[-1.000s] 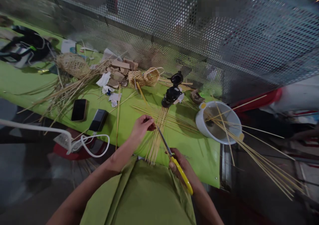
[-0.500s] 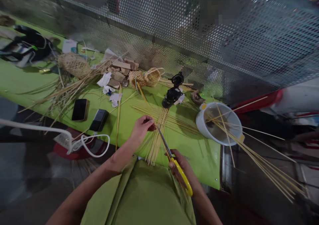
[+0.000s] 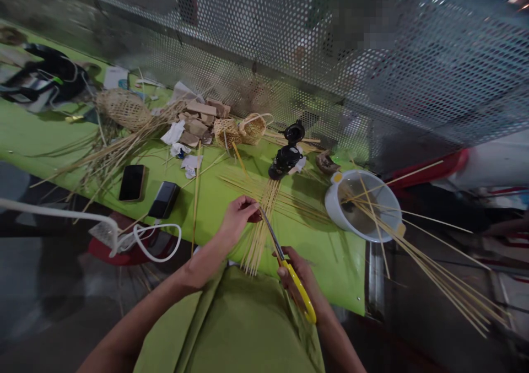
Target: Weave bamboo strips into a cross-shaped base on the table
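My right hand point(image 3: 300, 276) is wrapped round a pair of long-bladed scissors point(image 3: 301, 291) with yellow handles. Their blades point up and left, with the tip close to the fingertips of my left hand point(image 3: 242, 216). Thumb and fingers of that left hand are pinched together; whatever is between them is too small to make out. Below both hands, pale bamboo strips point(image 3: 255, 252) run toward my lap and cross another spread of strips point(image 3: 303, 205). A black bottle-like object point(image 3: 285, 161) with its lid point(image 3: 295, 132) tipped back sits at the strips' far end.
To the right, a white bucket point(image 3: 333, 207) holds long strips that jut past the table edge. Small woven baskets point(image 3: 253, 129) and wood scraps point(image 3: 198, 120) lie along the mesh panel point(image 3: 264, 48). At left are a phone point(image 3: 132, 183), a power bank point(image 3: 164, 199) and a cable point(image 3: 179, 246).
My left hand has shifted very slightly, and the scissor handles have swung a little to the left. Everything else stays where it was.
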### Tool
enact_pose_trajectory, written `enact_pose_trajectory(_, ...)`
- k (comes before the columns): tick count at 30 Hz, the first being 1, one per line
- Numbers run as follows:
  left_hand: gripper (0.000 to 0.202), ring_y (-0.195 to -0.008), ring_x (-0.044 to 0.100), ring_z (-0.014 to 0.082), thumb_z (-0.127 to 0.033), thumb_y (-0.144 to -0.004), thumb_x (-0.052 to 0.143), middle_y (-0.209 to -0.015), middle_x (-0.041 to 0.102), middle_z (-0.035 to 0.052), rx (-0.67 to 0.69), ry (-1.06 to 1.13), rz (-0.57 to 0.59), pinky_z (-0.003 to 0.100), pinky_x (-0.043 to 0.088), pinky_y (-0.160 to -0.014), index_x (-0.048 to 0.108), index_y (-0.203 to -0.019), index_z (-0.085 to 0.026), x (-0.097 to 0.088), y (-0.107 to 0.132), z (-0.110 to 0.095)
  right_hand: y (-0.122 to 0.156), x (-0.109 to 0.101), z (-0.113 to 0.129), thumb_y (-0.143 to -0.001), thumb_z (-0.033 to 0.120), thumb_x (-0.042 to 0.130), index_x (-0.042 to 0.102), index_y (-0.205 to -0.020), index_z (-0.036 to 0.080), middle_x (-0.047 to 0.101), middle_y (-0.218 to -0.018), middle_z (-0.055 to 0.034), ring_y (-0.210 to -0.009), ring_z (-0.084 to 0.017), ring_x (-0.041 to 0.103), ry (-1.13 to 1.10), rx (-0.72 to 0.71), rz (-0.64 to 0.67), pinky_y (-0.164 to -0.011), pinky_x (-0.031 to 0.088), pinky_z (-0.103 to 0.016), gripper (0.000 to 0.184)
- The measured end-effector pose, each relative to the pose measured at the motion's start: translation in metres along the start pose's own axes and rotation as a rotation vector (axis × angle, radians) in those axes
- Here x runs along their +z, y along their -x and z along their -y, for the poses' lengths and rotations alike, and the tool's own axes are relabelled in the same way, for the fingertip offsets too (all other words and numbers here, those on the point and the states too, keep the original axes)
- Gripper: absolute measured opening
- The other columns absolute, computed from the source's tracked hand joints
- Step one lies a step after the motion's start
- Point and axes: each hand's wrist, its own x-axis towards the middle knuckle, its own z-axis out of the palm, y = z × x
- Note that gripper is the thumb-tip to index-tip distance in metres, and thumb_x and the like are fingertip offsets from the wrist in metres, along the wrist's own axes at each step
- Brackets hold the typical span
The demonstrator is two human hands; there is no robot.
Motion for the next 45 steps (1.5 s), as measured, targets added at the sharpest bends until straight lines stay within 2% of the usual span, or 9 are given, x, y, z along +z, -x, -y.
enact_pose_trajectory(10, 0.030, -0.060, 0.060, 0.0147, -0.044, -0.066, 0.083, -0.067, 0.064, 0.0008, -0.002, 0.006, 0.048, 0.029, 0.053, -0.062, 0.064, -0.071, -0.021, 0.002, 0.004, -0.012, 0.001, -0.005, -0.003, -0.083, 0.058, 0.072, 0.056, -0.116, 0.023, 0.041, -0.064, 0.0089, -0.049, -0.009, 0.035, 0.074, 0.008, -0.034, -0.045, 0.027, -0.020, 0.051)
enact_pose_trajectory(14, 0.029, -0.062, 0.059, 0.0167, -0.045, -0.072, 0.081, -0.069, 0.065, 0.0025, 0.061, -0.057, 0.029, 0.030, 0.051, -0.061, 0.064, -0.071, -0.022, -0.007, -0.007, -0.018, 0.002, -0.009, -0.009, -0.083, 0.061, 0.070, 0.056, -0.119, 0.023, 0.044, -0.064, 0.0080, -0.049, -0.010, 0.035, 0.118, -0.001, -0.011, -0.046, 0.028, -0.022, 0.054)
enact_pose_trajectory(18, 0.027, -0.057, 0.054, 0.0151, -0.042, -0.072, 0.083, -0.066, 0.064, 0.0022, 0.043, -0.079, -0.006, 0.033, 0.051, -0.062, 0.065, -0.070, -0.022, -0.015, -0.019, -0.019, 0.004, -0.011, -0.009, -0.084, 0.065, 0.067, 0.057, -0.119, 0.021, 0.043, -0.065, 0.0068, -0.052, -0.011, 0.036, 0.169, -0.037, -0.001, -0.048, 0.027, -0.023, 0.056)
enact_pose_trajectory(24, 0.027, -0.060, 0.055, 0.0158, -0.040, -0.070, 0.085, -0.066, 0.065, 0.0038, 0.042, -0.054, 0.022, 0.034, 0.051, -0.063, 0.066, -0.067, -0.021, -0.014, -0.016, -0.015, 0.007, -0.010, 0.000, -0.088, 0.070, 0.061, 0.057, -0.124, 0.021, 0.045, -0.069, 0.0055, -0.054, -0.012, 0.037, 0.222, -0.081, 0.021, -0.050, 0.030, -0.024, 0.061)
enact_pose_trajectory(29, 0.025, -0.059, 0.055, 0.0164, -0.037, -0.070, 0.085, -0.064, 0.065, 0.0043, 0.048, -0.038, 0.018, 0.034, 0.051, -0.062, 0.067, -0.066, -0.022, -0.015, -0.012, -0.016, 0.005, -0.006, -0.002, -0.084, 0.070, 0.067, 0.057, -0.124, 0.021, 0.045, -0.068, 0.0059, -0.055, -0.012, 0.039, 0.186, -0.040, -0.009, -0.049, 0.030, -0.023, 0.064)
enact_pose_trajectory(35, 0.021, -0.058, 0.057, 0.0170, -0.033, -0.071, 0.084, -0.064, 0.066, 0.0045, 0.028, -0.025, 0.027, 0.035, 0.054, -0.064, 0.068, -0.064, -0.022, -0.013, -0.008, -0.013, 0.002, 0.001, -0.002, -0.082, 0.061, 0.070, 0.058, -0.117, 0.024, 0.044, -0.064, 0.0073, -0.048, -0.011, 0.038, 0.097, 0.042, -0.034, -0.044, 0.031, -0.022, 0.053)
enact_pose_trajectory(40, 0.019, -0.058, 0.059, 0.0184, -0.033, -0.070, 0.084, -0.065, 0.067, 0.0044, -0.014, -0.029, 0.015, 0.036, 0.054, -0.064, 0.068, -0.063, -0.025, -0.010, -0.004, -0.009, 0.006, -0.002, 0.007, -0.087, 0.065, 0.065, 0.059, -0.120, 0.022, 0.048, -0.066, 0.0054, -0.052, -0.012, 0.042, 0.178, -0.053, -0.019, -0.048, 0.033, -0.023, 0.054)
enact_pose_trajectory(45, 0.016, -0.059, 0.058, 0.0187, -0.029, -0.067, 0.080, -0.063, 0.064, 0.0022, 0.017, -0.046, 0.020, 0.034, 0.051, -0.061, 0.066, -0.060, -0.025, -0.007, 0.002, -0.015, 0.007, -0.004, 0.005, -0.090, 0.068, 0.060, 0.058, -0.122, 0.021, 0.049, -0.069, 0.0040, -0.059, -0.014, 0.045, 0.254, -0.118, -0.010, -0.054, 0.034, -0.025, 0.057)
